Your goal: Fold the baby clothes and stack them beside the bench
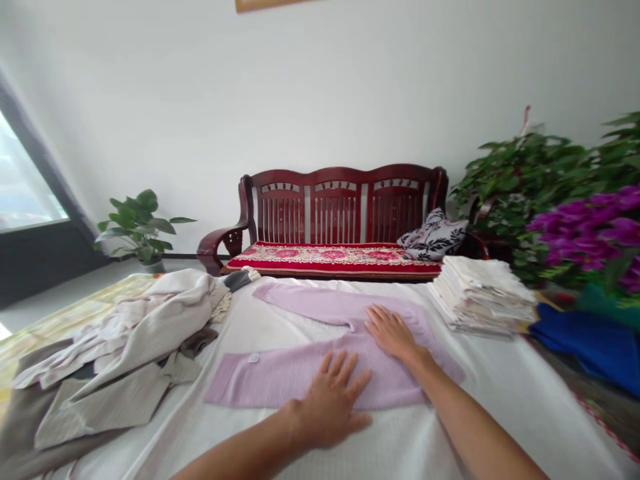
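Note:
Lilac ribbed trousers point(295, 377) lie spread flat on a white cloth point(400, 447), the two legs pointing left and the waist end to the right. A small pale tag point(254, 358) shows on the nearer leg. My left hand point(333, 400) rests flat with spread fingers at the near edge of that leg. Farther right, my right hand point(390, 332) lies palm down on the upper part of the trousers, near where the legs meet, its fingers stretched out. Neither hand grips the fabric.
A loose heap of grey and white clothes point(135, 340) covers the left side. At the right stands a folded white stack point(483, 293), with blue cloth point(587, 343) and purple flowers point(595, 227) beyond. Behind is a wooden bench point(335, 207); a potted plant point(140, 227) stands left.

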A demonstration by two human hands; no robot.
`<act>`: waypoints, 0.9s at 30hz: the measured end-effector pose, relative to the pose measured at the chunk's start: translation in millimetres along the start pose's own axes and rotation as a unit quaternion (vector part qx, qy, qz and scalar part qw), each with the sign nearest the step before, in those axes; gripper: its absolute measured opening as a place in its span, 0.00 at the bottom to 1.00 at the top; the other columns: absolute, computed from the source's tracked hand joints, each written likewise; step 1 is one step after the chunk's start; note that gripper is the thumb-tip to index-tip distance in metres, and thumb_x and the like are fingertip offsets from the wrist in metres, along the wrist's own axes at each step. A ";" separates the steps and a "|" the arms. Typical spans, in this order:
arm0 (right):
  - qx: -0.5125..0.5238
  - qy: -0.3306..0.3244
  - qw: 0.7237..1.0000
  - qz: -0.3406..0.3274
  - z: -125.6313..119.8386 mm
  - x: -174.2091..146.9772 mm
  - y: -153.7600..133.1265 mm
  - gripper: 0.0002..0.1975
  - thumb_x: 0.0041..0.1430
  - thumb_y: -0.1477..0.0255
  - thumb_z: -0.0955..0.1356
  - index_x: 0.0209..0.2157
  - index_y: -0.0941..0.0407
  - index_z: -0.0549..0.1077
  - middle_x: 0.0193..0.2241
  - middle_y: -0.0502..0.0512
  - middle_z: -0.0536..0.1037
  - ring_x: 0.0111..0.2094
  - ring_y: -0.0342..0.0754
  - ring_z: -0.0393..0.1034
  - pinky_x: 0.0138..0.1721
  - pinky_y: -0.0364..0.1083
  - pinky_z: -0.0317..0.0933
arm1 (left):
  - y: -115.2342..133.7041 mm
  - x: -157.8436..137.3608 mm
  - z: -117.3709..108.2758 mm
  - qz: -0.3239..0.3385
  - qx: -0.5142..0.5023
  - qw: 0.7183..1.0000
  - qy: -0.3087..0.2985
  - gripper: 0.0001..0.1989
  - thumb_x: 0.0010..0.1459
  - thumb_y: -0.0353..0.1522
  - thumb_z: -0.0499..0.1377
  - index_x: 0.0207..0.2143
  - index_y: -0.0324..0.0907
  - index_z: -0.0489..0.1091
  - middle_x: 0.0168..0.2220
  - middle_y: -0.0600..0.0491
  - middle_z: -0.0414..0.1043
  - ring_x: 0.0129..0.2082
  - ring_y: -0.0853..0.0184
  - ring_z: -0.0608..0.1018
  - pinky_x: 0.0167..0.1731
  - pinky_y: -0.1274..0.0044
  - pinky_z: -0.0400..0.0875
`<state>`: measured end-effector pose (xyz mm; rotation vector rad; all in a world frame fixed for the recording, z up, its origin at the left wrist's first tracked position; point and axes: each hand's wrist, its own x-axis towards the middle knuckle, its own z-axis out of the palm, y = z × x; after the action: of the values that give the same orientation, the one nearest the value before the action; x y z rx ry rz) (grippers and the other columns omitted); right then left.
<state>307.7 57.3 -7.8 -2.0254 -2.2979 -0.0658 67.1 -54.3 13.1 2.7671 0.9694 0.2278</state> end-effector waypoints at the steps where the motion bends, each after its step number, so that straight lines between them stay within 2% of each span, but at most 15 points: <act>1: -0.003 0.011 1.000 0.007 0.6 -0.1 0.3 0.30 0.70 0.60 0.53 0.68 0.56 0.57 0.70 0.58 0.55 0.70 0.55 0.46 0.67 0.60 0.42 | -0.4 -6.9 -4.5 0.013 -0.013 1.000 -0.006 0.37 0.65 0.56 0.44 0.71 0.49 0.49 0.73 0.43 0.42 0.71 0.46 0.47 0.67 0.50 0.43; 3: -0.005 0.032 0.999 0.010 0.4 -1.4 0.7 0.29 0.70 0.61 0.54 0.67 0.56 0.60 0.69 0.58 0.58 0.69 0.55 0.49 0.67 0.60 0.43 | -5.2 -19.2 -16.0 0.043 -0.064 0.997 -0.010 0.33 0.67 0.53 0.44 0.69 0.50 0.55 0.71 0.46 0.50 0.70 0.49 0.53 0.67 0.54 0.47; 5: -0.004 0.047 0.999 0.006 -0.9 -3.4 0.4 0.28 0.70 0.62 0.54 0.65 0.57 0.63 0.67 0.59 0.61 0.68 0.56 0.51 0.66 0.60 0.44 | -16.5 -27.1 -28.3 0.042 -0.142 0.989 0.006 0.28 0.70 0.48 0.41 0.64 0.50 0.64 0.65 0.49 0.65 0.65 0.56 0.66 0.65 0.63 0.58; 7: -0.004 0.050 0.999 0.004 -2.5 -5.2 -0.1 0.27 0.70 0.63 0.54 0.64 0.57 0.64 0.67 0.59 0.62 0.68 0.56 0.52 0.66 0.60 0.45 | -34.6 -30.6 -37.9 -0.013 -0.196 0.979 0.057 0.28 0.72 0.43 0.37 0.58 0.47 0.71 0.56 0.50 0.75 0.56 0.62 0.76 0.59 0.71 0.67; 8: -0.005 0.051 0.999 0.005 -3.2 -5.8 -0.4 0.27 0.70 0.63 0.54 0.64 0.58 0.64 0.67 0.60 0.62 0.67 0.56 0.53 0.66 0.60 0.46 | -45.7 -31.8 -40.8 -0.049 -0.194 0.976 0.088 0.28 0.72 0.42 0.37 0.56 0.45 0.72 0.54 0.50 0.76 0.54 0.63 0.77 0.58 0.71 0.68; 10: -0.006 0.050 0.999 0.006 -4.1 -6.3 -0.8 0.28 0.70 0.63 0.53 0.64 0.59 0.64 0.67 0.60 0.62 0.67 0.56 0.53 0.66 0.59 0.46 | -70.2 -35.9 -42.3 -0.109 -0.130 0.977 0.126 0.26 0.72 0.41 0.40 0.59 0.43 0.70 0.58 0.47 0.73 0.60 0.60 0.72 0.62 0.67 0.63; 11: -0.007 0.050 0.999 0.006 -4.2 -6.3 -0.8 0.28 0.70 0.63 0.54 0.65 0.59 0.63 0.67 0.60 0.62 0.67 0.56 0.53 0.66 0.59 0.47 | -82.5 -39.9 -41.3 -0.127 -0.078 0.981 0.123 0.26 0.71 0.42 0.42 0.62 0.43 0.66 0.62 0.47 0.68 0.64 0.58 0.67 0.65 0.64 0.58; 13: -0.007 0.047 0.999 0.004 -3.7 -6.2 -0.7 0.28 0.70 0.62 0.54 0.65 0.58 0.63 0.67 0.60 0.61 0.68 0.56 0.52 0.65 0.59 0.47 | -104.8 -52.3 -37.3 -0.148 0.012 0.986 0.075 0.28 0.70 0.44 0.45 0.68 0.46 0.58 0.69 0.47 0.55 0.70 0.57 0.56 0.68 0.59 0.50; 16: -0.005 0.042 0.999 0.006 -2.1 -5.8 0.1 0.28 0.70 0.62 0.54 0.65 0.57 0.62 0.67 0.59 0.61 0.68 0.56 0.52 0.66 0.60 0.46 | -129.2 -77.3 -32.0 -0.185 0.086 0.979 0.014 0.31 0.69 0.48 0.45 0.70 0.49 0.51 0.72 0.48 0.47 0.71 0.57 0.51 0.68 0.58 0.47; 20: 0.004 0.047 0.999 0.007 -0.8 -5.2 1.8 0.28 0.70 0.61 0.55 0.65 0.56 0.62 0.67 0.59 0.61 0.68 0.57 0.51 0.65 0.61 0.47 | -146.6 -105.7 -31.4 -0.252 0.127 0.959 0.005 0.30 0.69 0.48 0.43 0.70 0.51 0.51 0.72 0.48 0.46 0.71 0.55 0.51 0.67 0.57 0.48; 24: 0.005 0.047 0.999 0.006 -1.4 -5.7 1.8 0.27 0.69 0.62 0.55 0.65 0.56 0.62 0.67 0.58 0.61 0.68 0.58 0.52 0.66 0.61 0.47 | -161.0 -120.8 -33.5 -0.302 0.134 0.944 0.016 0.29 0.69 0.46 0.44 0.70 0.51 0.53 0.72 0.48 0.47 0.71 0.53 0.53 0.65 0.56 0.50; 27: 0.012 0.050 0.999 0.002 -1.6 -6.6 0.8 0.27 0.69 0.63 0.56 0.65 0.55 0.63 0.67 0.59 0.62 0.68 0.58 0.52 0.66 0.60 0.47 | -178.5 -119.8 -39.0 -0.313 0.107 0.943 0.046 0.28 0.69 0.43 0.44 0.66 0.45 0.61 0.69 0.46 0.56 0.69 0.54 0.59 0.65 0.61 0.53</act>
<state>309.3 50.8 -6.9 -1.9688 -2.2242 -0.1363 -140.6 12.2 -1.0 2.4658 1.9284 0.1545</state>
